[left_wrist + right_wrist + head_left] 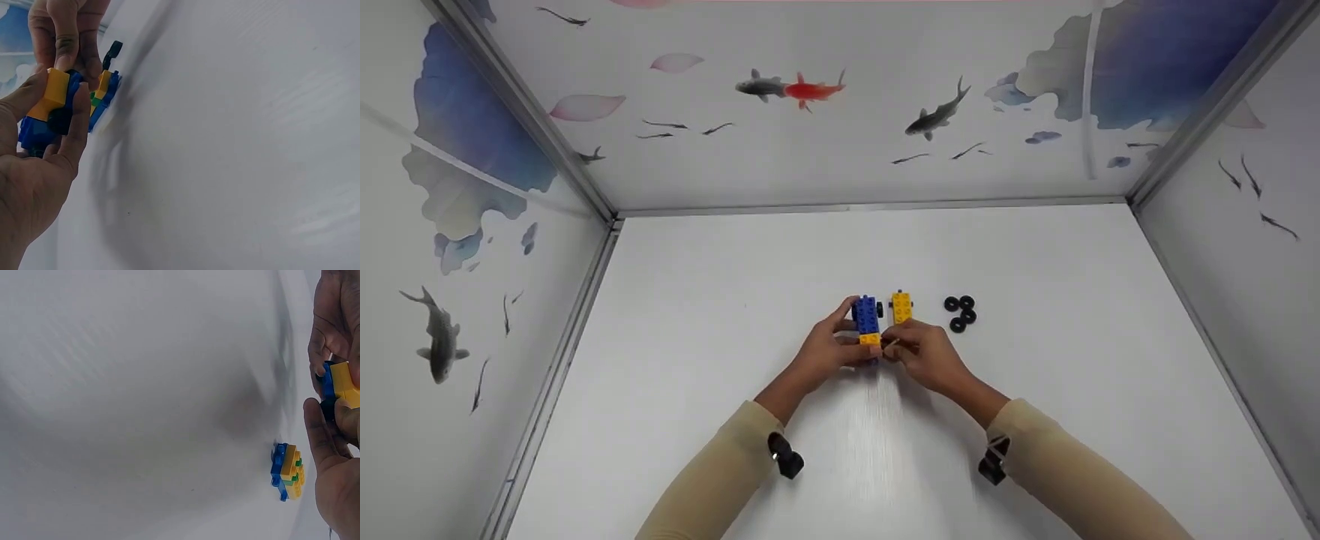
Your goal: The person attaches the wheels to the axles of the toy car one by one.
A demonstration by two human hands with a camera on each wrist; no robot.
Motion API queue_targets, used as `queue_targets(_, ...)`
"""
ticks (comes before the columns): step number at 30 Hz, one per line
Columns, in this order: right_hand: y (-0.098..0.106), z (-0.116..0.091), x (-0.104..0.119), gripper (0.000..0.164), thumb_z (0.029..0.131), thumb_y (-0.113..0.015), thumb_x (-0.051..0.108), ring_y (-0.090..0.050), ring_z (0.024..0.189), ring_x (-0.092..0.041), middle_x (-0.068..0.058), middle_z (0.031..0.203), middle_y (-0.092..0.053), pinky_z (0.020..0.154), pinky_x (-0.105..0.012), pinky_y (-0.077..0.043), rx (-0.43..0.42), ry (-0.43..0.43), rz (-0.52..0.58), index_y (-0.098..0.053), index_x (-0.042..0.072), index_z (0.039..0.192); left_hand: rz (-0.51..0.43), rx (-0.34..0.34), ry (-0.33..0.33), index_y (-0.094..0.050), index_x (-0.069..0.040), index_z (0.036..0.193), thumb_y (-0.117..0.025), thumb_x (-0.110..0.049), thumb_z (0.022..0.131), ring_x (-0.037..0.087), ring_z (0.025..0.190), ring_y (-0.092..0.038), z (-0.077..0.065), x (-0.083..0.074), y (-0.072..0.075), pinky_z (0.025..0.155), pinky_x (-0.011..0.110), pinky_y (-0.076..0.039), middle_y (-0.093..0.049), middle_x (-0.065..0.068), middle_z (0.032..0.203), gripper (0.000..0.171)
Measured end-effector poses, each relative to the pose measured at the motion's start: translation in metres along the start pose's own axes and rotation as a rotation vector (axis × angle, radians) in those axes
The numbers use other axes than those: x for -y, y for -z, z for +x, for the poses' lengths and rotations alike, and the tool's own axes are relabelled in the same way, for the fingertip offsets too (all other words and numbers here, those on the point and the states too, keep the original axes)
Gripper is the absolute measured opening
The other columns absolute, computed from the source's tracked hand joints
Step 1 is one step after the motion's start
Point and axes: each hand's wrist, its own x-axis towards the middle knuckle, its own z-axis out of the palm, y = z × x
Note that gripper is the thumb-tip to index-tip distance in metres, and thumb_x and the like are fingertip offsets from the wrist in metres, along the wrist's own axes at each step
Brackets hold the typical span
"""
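My left hand point(826, 343) grips a toy block car point(868, 315) from its left side, thumb near the close end. The car has a blue studded body, a yellow block point(49, 93) and black wheels on its far part. At the car's near right side, my right hand point(926, 352) pinches a small black wheel point(327, 409) between thumb and fingers, right up against the car. Fingers partly hide the wheel and that side of the car. Just beyond the right hand stands a second block car point(901, 306), yellow on top, with blue and green parts point(288, 469) showing in the right wrist view.
Several loose black wheels point(958, 324) lie in a cluster on the white table point(697, 300), to the right of the second car. White panels point(840, 165) printed with fish and petals enclose the table at the back and both sides.
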Motion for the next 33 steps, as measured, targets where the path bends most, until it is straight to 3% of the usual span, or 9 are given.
queue_targets(6, -0.001, -0.001, -0.001, 0.025, 0.104, -0.076, 0.006, -0.077, 0.111, -0.025, -0.011, 0.123, -0.079, 0.099, -0.040, -0.067, 0.012, -0.051, 0.044, -0.082, 0.007, 0.128, 0.026, -0.001, 0.007, -0.029, -0.041, 0.175, -0.093, -0.026, 0.092, 0.030, 0.126, -0.074, 0.000, -0.002, 0.003, 0.095, 0.043, -0.069, -0.058, 0.020, 0.153, 0.106)
queue_targets(11, 0.000, 0.000, 0.000, 0.028, 0.106, -0.074, 0.009, -0.078, 0.103, -0.019, -0.012, 0.126, -0.080, 0.097, -0.039, -0.068, 0.023, -0.089, 0.069, -0.079, 0.007, 0.134, 0.110, -0.043, -0.003, -0.036, -0.041, 0.172, -0.093, -0.025, 0.092, 0.030, 0.125, -0.073, 0.004, -0.005, 0.009, 0.094, 0.040, -0.068, -0.063, 0.018, 0.146, 0.099)
queue_targets(18, 0.002, -0.003, -0.002, 0.036, 0.107, -0.070, 0.003, -0.082, 0.105, -0.027, -0.020, 0.130, -0.079, 0.096, -0.037, -0.068, 0.027, -0.135, 0.148, -0.071, -0.002, 0.143, 0.194, -0.087, 0.018, -0.038, -0.037, 0.171, -0.094, -0.021, 0.091, 0.030, 0.127, -0.071, 0.011, -0.007, 0.025, 0.100, 0.042, -0.066, -0.064, 0.018, 0.143, 0.099)
queue_targets(25, 0.006, -0.005, -0.004, 0.036, 0.107, -0.070, 0.003, -0.081, 0.104, -0.024, -0.016, 0.128, -0.081, 0.092, -0.033, -0.068, 0.011, -0.174, 0.130, -0.072, -0.001, 0.143, 0.280, -0.108, 0.079, -0.039, -0.037, 0.172, -0.094, -0.017, 0.090, 0.029, 0.125, -0.070, 0.014, -0.007, 0.036, 0.089, 0.036, -0.064, -0.064, 0.018, 0.143, 0.101)
queue_targets(33, 0.012, -0.003, -0.006, 0.030, 0.108, -0.071, 0.008, -0.081, 0.101, -0.021, -0.014, 0.122, -0.081, 0.090, -0.032, -0.068, -0.015, -0.174, 0.116, -0.076, -0.001, 0.136, 0.399, -0.126, 0.072, -0.041, -0.036, 0.171, -0.093, -0.020, 0.092, 0.027, 0.116, -0.069, 0.020, -0.010, 0.040, 0.080, 0.033, -0.061, -0.065, 0.019, 0.143, 0.096)
